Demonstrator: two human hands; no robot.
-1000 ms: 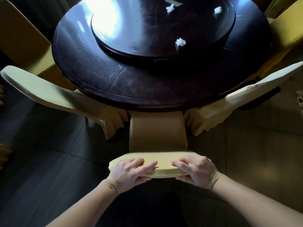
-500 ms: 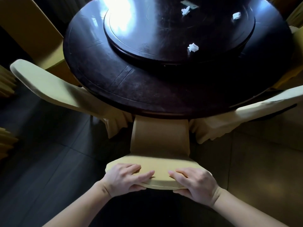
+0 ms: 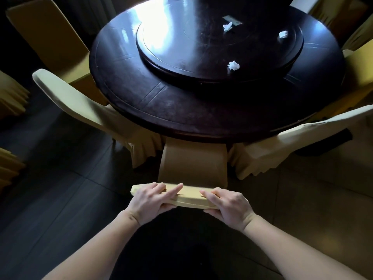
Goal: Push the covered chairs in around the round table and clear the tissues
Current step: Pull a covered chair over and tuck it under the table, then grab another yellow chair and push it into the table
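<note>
Both hands' grip is closed on the top edge of the nearest chair back.
The left hand (image 3: 150, 203) and right hand (image 3: 227, 205) clasp the chair (image 3: 192, 162), its seat tucked under the round desk (image 3: 181, 110). Two more covered chairs, one on the left (image 3: 80, 106) and one on the right (image 3: 292, 138), flank it. Farther off, three crumpled tissues (image 3: 233, 65) lie on the turntable (image 3: 201, 63).

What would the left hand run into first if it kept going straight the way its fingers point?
The left hand grips the chair's top rail, fingers pointing right along it. Going straight, it would likely meet the right hand on the same rail, with only bare cover between them.
</note>
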